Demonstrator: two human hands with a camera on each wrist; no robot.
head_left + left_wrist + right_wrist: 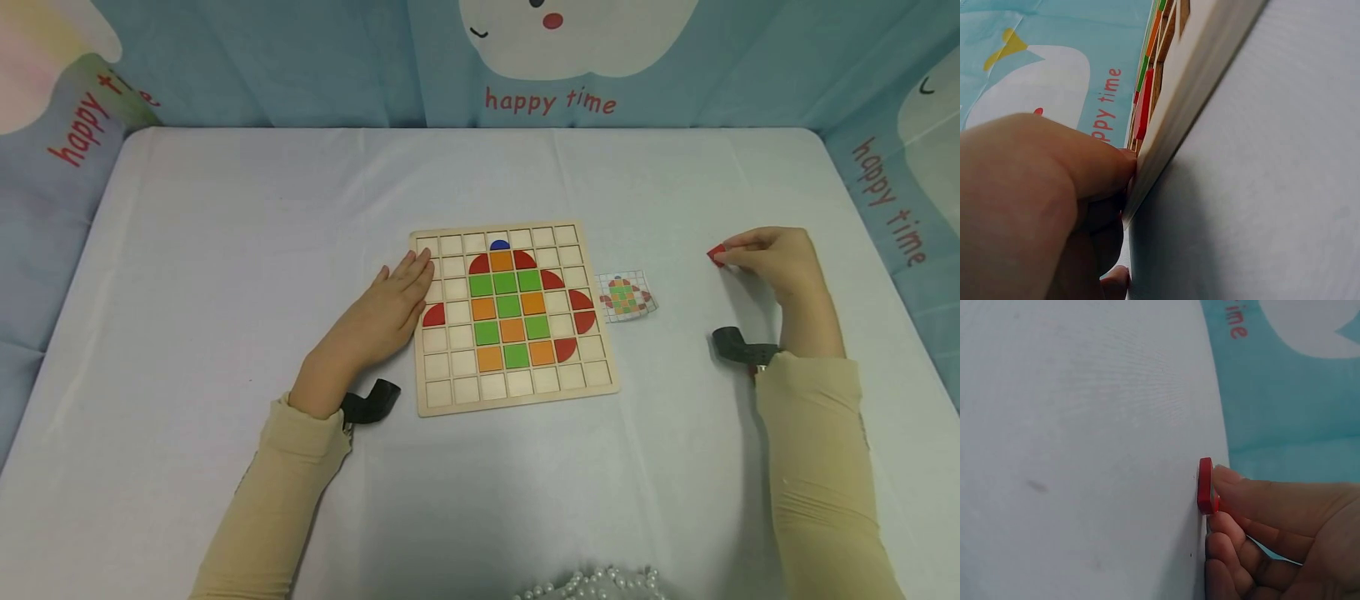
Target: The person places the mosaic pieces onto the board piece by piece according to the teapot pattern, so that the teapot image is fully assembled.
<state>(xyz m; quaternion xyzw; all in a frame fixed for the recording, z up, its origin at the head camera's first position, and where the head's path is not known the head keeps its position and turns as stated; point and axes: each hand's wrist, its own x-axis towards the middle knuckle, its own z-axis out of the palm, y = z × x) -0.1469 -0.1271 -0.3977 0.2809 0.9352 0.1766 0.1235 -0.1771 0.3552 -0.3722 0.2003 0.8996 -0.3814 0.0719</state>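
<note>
The wooden grid board (517, 401) lies in the middle of the table. Green squares, orange squares, red quarter-round pieces and a blue half-round piece (499, 245) sit in its cells. My left hand (375, 321) rests along the board's left edge with fingers straight, just beside a red quarter-round piece (434, 316). Off to the right, my right hand (776, 258) pinches a small red piece (1204, 486) between thumb and fingers, close over the white cloth. The thumb and fingers cover part of this piece.
A small pattern card (627, 297) with a coloured grid lies against the board's right side. Black wrist cameras (371, 402) sit at both cuffs. White pearl beads (592, 583) show at the near edge. A blue printed curtain (300, 67) borders the table's far side.
</note>
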